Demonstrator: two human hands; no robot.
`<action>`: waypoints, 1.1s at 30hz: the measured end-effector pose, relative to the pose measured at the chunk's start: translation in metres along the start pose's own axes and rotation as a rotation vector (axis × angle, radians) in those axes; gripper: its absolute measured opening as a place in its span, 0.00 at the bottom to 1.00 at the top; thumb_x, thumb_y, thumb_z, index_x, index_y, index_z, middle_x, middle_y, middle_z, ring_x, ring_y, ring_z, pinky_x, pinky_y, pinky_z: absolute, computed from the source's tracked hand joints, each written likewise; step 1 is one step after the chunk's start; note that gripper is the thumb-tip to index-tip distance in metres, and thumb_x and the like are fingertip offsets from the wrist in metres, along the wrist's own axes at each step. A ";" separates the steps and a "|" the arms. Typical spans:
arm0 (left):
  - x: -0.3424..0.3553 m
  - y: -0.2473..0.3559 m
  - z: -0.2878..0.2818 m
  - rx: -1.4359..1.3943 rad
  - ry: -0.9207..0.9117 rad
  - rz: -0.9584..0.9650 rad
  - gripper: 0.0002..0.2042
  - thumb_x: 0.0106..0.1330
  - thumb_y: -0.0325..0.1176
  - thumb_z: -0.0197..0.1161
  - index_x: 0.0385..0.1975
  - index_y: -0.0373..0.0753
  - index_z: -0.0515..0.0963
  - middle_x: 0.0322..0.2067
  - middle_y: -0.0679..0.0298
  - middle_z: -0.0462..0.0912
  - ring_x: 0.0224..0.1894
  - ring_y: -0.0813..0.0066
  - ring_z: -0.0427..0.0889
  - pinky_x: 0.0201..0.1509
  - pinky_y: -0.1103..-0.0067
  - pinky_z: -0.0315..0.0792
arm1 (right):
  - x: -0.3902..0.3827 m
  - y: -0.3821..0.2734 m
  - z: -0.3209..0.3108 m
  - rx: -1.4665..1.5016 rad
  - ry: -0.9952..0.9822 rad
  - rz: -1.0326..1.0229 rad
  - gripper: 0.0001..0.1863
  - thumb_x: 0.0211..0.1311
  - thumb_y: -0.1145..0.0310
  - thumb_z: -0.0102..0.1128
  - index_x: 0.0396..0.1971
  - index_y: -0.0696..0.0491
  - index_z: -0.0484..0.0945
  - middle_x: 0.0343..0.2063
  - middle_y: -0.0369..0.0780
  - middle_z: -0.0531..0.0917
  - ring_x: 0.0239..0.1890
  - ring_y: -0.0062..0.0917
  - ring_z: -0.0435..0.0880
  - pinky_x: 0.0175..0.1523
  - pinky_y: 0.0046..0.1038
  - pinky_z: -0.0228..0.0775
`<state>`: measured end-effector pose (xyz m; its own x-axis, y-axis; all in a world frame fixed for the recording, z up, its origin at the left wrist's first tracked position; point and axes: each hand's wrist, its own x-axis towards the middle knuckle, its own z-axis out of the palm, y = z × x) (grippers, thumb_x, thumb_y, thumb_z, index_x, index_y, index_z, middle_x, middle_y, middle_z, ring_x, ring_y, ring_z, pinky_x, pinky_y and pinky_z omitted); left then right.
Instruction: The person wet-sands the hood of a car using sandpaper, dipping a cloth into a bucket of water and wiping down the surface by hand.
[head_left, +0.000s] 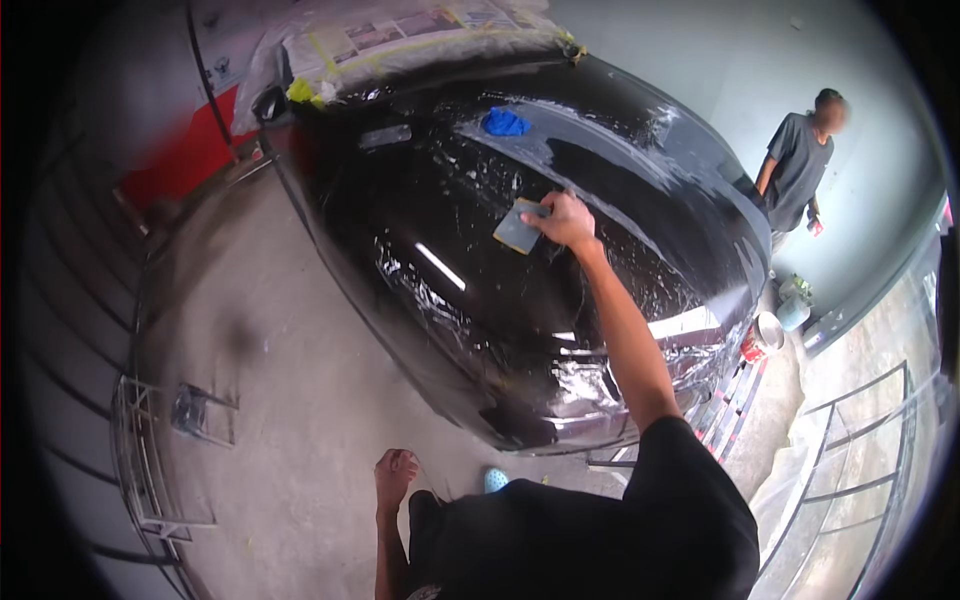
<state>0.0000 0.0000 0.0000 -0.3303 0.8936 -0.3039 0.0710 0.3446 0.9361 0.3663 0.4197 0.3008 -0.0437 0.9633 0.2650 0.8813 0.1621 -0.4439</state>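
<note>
My right hand (566, 218) grips a flat grey pad (518, 230) with a yellowish edge, against the wet, glossy dark hood (450, 310) of a car. Streaks of water and grey residue mark the paintwork. A crumpled blue cloth (506, 122) lies on the hood beyond the pad. My left hand (396, 468) hangs low beside my body, off the car, with its fingers curled; whether anything is inside them is too small to make out.
A person (800, 165) in grey stands right of the car. Taped covering (390, 40) masks the windscreen. Buckets (762, 335) sit at the right. Metal frames (850, 430) stand at right and left (205, 415). Grey floor (250, 300) runs along the left.
</note>
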 end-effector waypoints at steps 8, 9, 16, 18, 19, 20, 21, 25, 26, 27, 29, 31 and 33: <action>0.089 -0.001 0.015 0.165 -0.547 0.080 0.13 0.78 0.39 0.67 0.48 0.34 0.83 0.37 0.62 0.89 0.37 0.78 0.89 0.40 0.76 0.83 | -0.026 0.041 -0.002 0.337 0.242 0.039 0.19 0.68 0.59 0.76 0.50 0.57 0.87 0.30 0.38 0.90 0.36 0.24 0.88 0.47 0.29 0.78; 0.097 0.007 0.015 0.211 -0.647 0.072 0.13 0.78 0.39 0.67 0.49 0.34 0.84 0.38 0.62 0.90 0.39 0.79 0.89 0.43 0.77 0.83 | -0.027 0.043 -0.004 0.447 0.261 0.052 0.17 0.70 0.62 0.74 0.50 0.59 0.87 0.33 0.38 0.90 0.37 0.21 0.87 0.48 0.28 0.78; 0.171 0.139 -0.034 0.285 -1.164 0.030 0.14 0.83 0.36 0.62 0.57 0.32 0.81 0.43 0.63 0.90 0.42 0.80 0.86 0.51 0.79 0.80 | -0.002 0.000 -0.025 0.705 0.506 0.194 0.14 0.78 0.65 0.66 0.50 0.62 0.87 0.38 0.35 0.91 0.38 0.15 0.84 0.45 0.24 0.76; 0.209 0.192 -0.056 0.332 -1.085 0.290 0.11 0.82 0.33 0.63 0.55 0.34 0.82 0.41 0.64 0.89 0.41 0.80 0.86 0.50 0.78 0.81 | 0.000 -0.018 -0.030 0.794 0.499 0.326 0.15 0.78 0.63 0.66 0.48 0.61 0.89 0.36 0.35 0.90 0.37 0.15 0.83 0.42 0.25 0.75; 0.228 0.225 -0.066 0.310 -1.007 0.424 0.10 0.81 0.32 0.63 0.53 0.34 0.83 0.40 0.65 0.89 0.41 0.80 0.86 0.49 0.78 0.81 | 0.006 -0.026 -0.032 0.771 0.500 0.324 0.16 0.78 0.61 0.67 0.48 0.60 0.89 0.35 0.34 0.90 0.36 0.15 0.81 0.41 0.25 0.74; 0.248 0.264 -0.076 0.294 -0.923 0.501 0.09 0.81 0.32 0.63 0.51 0.34 0.84 0.39 0.65 0.88 0.40 0.80 0.86 0.48 0.78 0.81 | 0.014 -0.031 -0.032 0.748 0.500 0.321 0.17 0.78 0.60 0.67 0.47 0.60 0.89 0.35 0.34 0.89 0.35 0.15 0.80 0.40 0.24 0.73; 0.267 0.305 -0.083 0.275 -0.839 0.586 0.07 0.80 0.32 0.64 0.45 0.35 0.84 0.37 0.66 0.89 0.39 0.80 0.86 0.46 0.77 0.81 | 0.023 -0.036 -0.029 0.735 0.503 0.252 0.17 0.78 0.58 0.67 0.47 0.59 0.90 0.34 0.33 0.88 0.34 0.14 0.79 0.39 0.24 0.72; 0.353 0.449 -0.063 0.315 -0.318 1.065 0.04 0.76 0.29 0.67 0.41 0.37 0.82 0.33 0.64 0.86 0.31 0.78 0.81 0.38 0.75 0.75 | 0.109 -0.060 -0.011 0.701 0.336 0.264 0.20 0.75 0.50 0.70 0.41 0.55 0.92 0.30 0.30 0.85 0.32 0.14 0.77 0.38 0.24 0.70; 0.380 0.477 -0.047 0.440 -0.169 1.145 0.07 0.75 0.31 0.68 0.46 0.38 0.82 0.41 0.60 0.86 0.41 0.70 0.84 0.45 0.71 0.77 | 0.136 -0.066 0.001 0.598 0.344 0.275 0.22 0.74 0.49 0.71 0.40 0.57 0.92 0.29 0.33 0.87 0.33 0.17 0.80 0.39 0.29 0.74; 0.400 0.496 -0.030 0.498 -0.020 1.256 0.11 0.73 0.33 0.70 0.51 0.39 0.81 0.50 0.57 0.87 0.51 0.61 0.86 0.52 0.67 0.79 | 0.163 -0.073 0.017 0.520 0.426 0.213 0.25 0.71 0.47 0.74 0.42 0.58 0.93 0.30 0.39 0.89 0.36 0.23 0.84 0.43 0.35 0.78; 0.440 0.518 -0.002 0.652 0.109 1.285 0.20 0.71 0.38 0.71 0.59 0.41 0.78 0.60 0.56 0.82 0.63 0.55 0.79 0.64 0.61 0.74 | 0.211 -0.084 0.044 0.248 0.457 0.135 0.27 0.63 0.43 0.77 0.45 0.54 0.93 0.43 0.50 0.93 0.50 0.40 0.92 0.62 0.37 0.81; 0.472 0.523 0.023 0.783 0.215 1.270 0.26 0.70 0.42 0.72 0.65 0.41 0.76 0.66 0.55 0.79 0.70 0.51 0.74 0.72 0.57 0.69 | 0.245 -0.091 0.071 0.273 0.385 0.241 0.26 0.60 0.39 0.76 0.48 0.44 0.94 0.75 0.53 0.73 0.80 0.51 0.64 0.84 0.39 0.57; 0.494 0.519 0.037 0.965 0.197 1.134 0.30 0.70 0.45 0.72 0.69 0.42 0.74 0.68 0.56 0.78 0.73 0.51 0.72 0.78 0.55 0.64 | 0.265 -0.093 0.092 0.204 0.283 0.264 0.24 0.64 0.33 0.69 0.52 0.30 0.93 0.81 0.43 0.65 0.85 0.50 0.52 0.85 0.60 0.42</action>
<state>-0.0910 0.6307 0.3288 0.2111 0.7837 0.5842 0.9190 -0.3628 0.1547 0.2293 0.6800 0.3333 0.3265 0.8851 0.3317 0.7329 -0.0154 -0.6801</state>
